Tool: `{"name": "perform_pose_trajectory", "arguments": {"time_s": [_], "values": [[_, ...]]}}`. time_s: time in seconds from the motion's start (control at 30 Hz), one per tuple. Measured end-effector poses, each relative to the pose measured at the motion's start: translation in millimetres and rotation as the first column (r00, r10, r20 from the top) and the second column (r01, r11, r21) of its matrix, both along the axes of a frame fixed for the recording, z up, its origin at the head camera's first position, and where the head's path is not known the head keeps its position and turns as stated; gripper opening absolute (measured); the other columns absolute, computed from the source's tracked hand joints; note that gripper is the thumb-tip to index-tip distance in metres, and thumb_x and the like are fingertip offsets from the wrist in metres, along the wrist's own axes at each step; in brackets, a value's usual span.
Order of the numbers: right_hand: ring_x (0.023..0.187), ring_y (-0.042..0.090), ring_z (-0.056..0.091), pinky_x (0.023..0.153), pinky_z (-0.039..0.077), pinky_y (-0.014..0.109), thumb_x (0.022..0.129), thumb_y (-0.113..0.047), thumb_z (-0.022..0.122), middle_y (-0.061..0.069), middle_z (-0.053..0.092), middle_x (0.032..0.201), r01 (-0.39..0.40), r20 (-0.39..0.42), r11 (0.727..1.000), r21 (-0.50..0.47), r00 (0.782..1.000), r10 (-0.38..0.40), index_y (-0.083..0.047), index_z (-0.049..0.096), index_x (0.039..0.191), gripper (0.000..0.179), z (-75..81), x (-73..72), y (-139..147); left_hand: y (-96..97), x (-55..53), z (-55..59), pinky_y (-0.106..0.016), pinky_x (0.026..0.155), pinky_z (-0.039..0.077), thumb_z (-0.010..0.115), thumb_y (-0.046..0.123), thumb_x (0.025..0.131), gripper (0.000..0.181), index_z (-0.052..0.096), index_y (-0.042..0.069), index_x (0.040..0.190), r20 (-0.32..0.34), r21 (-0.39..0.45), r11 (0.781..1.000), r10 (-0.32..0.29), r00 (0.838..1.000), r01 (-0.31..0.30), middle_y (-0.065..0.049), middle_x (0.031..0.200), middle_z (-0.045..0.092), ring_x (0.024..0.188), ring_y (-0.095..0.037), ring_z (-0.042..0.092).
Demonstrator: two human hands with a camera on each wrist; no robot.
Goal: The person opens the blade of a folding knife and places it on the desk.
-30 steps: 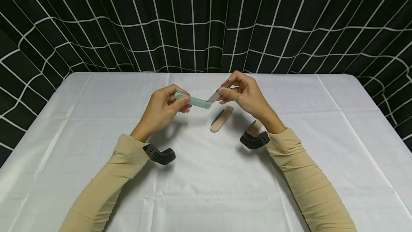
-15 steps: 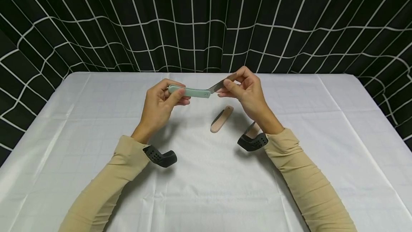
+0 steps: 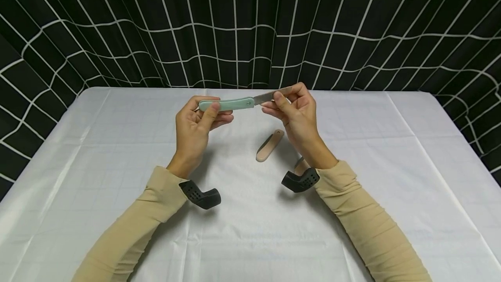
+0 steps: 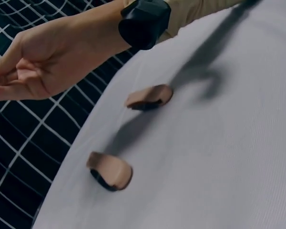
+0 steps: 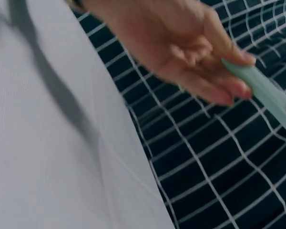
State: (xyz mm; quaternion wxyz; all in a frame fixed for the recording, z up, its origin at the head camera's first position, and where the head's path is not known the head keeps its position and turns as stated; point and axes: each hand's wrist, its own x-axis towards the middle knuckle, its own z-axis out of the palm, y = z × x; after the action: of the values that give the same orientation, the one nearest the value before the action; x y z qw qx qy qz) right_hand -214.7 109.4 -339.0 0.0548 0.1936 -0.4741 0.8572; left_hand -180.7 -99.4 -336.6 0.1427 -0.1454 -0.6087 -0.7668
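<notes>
Above the far part of the white cloth [image 3: 117, 142], we held one green knife [image 3: 232, 105] raised between both hands. Starting from the left, our left hand [image 3: 195, 119] gripped the handle [image 5: 264, 90], thumb on the near side. Next came the bare blade [image 3: 263, 98], nearly in line with the handle. Lower down lay a folded pink knife [image 3: 270, 146], and past it our right hand [image 3: 296, 110] pinched the blade's outer part. A second pink knife [image 3: 301, 167] sat partly hidden behind the wrist camera [image 3: 299, 180]. To turn the blade well, we judged, the handle needed a firm, still grip and the blade a light pinch on its flat sides, fingertips clear of the sharp side and the joint [image 3: 248, 103]. For containers, we saw only the handles themselves: the nearer-to-centre pink one appeared to hold a dark blade [image 3: 265, 142] folded along one side.
</notes>
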Motion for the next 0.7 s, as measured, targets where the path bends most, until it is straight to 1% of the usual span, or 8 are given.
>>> {"name": "perform_pose_trajectory", "arguments": {"time_s": [0.1, 0.17, 0.23, 0.33, 0.37, 0.5, 0.6, 0.7], "values": [[0.074, 0.015, 0.075, 0.072, 0.06, 0.028, 0.097, 0.006, 0.054, 0.003, 0.068, 0.088, 0.022, 0.0, 1.0, -0.015, 1.0, -0.022, -0.01, 0.053, 0.094, 0.016, 1.3, 2.7, -4.4, 2.0, 1.2, -0.7, -0.033, 0.078, 0.06, 0.055, 0.003, 0.1, 0.015, 0.056, -0.006, 0.112, 0.003, 0.054, 0.999, -0.003, 1.0, 0.003, 0.004, 0.089, 0.076, 0.076, -0.012, 0.074], [0.074, 0.015, 0.074, 0.072, 0.06, 0.028, 0.097, 0.007, 0.052, 0.003, 0.069, 0.089, 0.026, -0.001, 0.999, -0.027, 1.0, -0.026, -0.01, 0.053, 0.094, 0.017, 2.4, 4.1, -6.2, 2.9, 2.0, -1.4, -0.032, 0.078, 0.06, 0.053, 0.003, 0.101, 0.016, 0.055, -0.007, 0.113, 0.006, 0.088, 0.996, -0.019, 1.0, 0.018, 0.003, 0.09, 0.076, 0.077, -0.012, 0.075], [0.074, 0.014, 0.074, 0.072, 0.06, 0.027, 0.097, 0.005, 0.054, 0.002, 0.068, 0.089, 0.027, -0.006, 0.999, -0.035, 1.0, -0.027, -0.01, 0.053, 0.094, 0.015, 3.5, 5.6, -7.1, 3.6, 2.5, -2.2, -0.032, 0.078, 0.06, 0.052, 0.002, 0.101, 0.014, 0.054, -0.006, 0.113, 0.012, 0.122, 0.992, -0.04, 0.999, 0.038, 0.002, 0.09, 0.076, 0.077, -0.012, 0.074], [0.074, 0.015, 0.074, 0.072, 0.06, 0.028, 0.095, -0.001, 0.06, 0.003, 0.068, 0.09, 0.022, -0.018, 0.999, -0.041, 1.0, -0.022, -0.009, 0.053, 0.095, 0.011, 5.3, 6.8, -7.2, 3.9, 3.1, -2.1, -0.032, 0.079, 0.06, 0.049, 0.001, 0.102, 0.012, 0.055, -0.003, 0.111, 0.017, 0.159, 0.985, -0.069, 0.997, 0.066, 0.0, 0.09, 0.076, 0.077, -0.013, 0.074], [0.075, 0.015, 0.074, 0.072, 0.06, 0.028, 0.095, -0.001, 0.061, 0.003, 0.068, 0.091, 0.02, -0.022, 0.999, -0.039, 1.0, -0.021, -0.009, 0.053, 0.095, 0.011, 6.1, 7.1, -7.0, 3.6, 3.1, -1.8, -0.032, 0.079, 0.06, 0.049, 0.001, 0.102, 0.011, 0.056, 0.0, 0.11, 0.018, 0.164, 0.984, -0.076, 0.997, 0.072, 0.0, 0.09, 0.076, 0.077, -0.013, 0.074], [0.075, 0.014, 0.075, 0.072, 0.06, 0.028, 0.096, 0.005, 0.056, 0.002, 0.07, 0.09, 0.03, -0.003, 0.999, 0.019, 1.0, -0.03, -0.009, 0.053, 0.094, 0.015, 8.6, 5.2, -3.8, 0.5, 1.8, 0.7, -0.031, 0.079, 0.06, 0.05, 0.003, 0.102, 0.009, 0.056, 0.004, 0.109, 0.047, 0.154, 0.984, -0.096, 0.994, 0.088, -0.001, 0.088, 0.077, 0.075, -0.013, 0.075], [0.074, 0.014, 0.075, 0.073, 0.06, 0.028, 0.096, 0.01, 0.052, 0.002, 0.073, 0.086, 0.032, 0.05, 0.996, 0.084, 0.998, -0.036, -0.01, 0.055, 0.091, 0.021, 9.5, 2.6, 0.5, -2.5, -0.1, 2.0, -0.031, 0.078, 0.06, 0.053, 0.007, 0.102, 0.009, 0.057, 0.005, 0.11, 0.096, 0.126, 0.988, -0.098, 0.99, 0.086, -0.001, 0.086, 0.077, 0.074, -0.013, 0.074], [0.074, 0.013, 0.074, 0.075, 0.06, 0.028, 0.095, 0.009, 0.055, 0.002, 0.074, 0.084, 0.028, 0.102, 0.989, 0.143, 0.994, -0.042, -0.009, 0.056, 0.088, 0.019, 9.3, -0.1, 5.4, -5.1, -2.5, 2.0, -0.031, 0.077, 0.06, 0.054, 0.012, 0.102, 0.013, 0.056, 0.004, 0.113, 0.143, 0.095, 0.991, -0.103, 0.984, 0.09, 0.0, 0.085, 0.077, 0.073, -0.013, 0.074]]}}
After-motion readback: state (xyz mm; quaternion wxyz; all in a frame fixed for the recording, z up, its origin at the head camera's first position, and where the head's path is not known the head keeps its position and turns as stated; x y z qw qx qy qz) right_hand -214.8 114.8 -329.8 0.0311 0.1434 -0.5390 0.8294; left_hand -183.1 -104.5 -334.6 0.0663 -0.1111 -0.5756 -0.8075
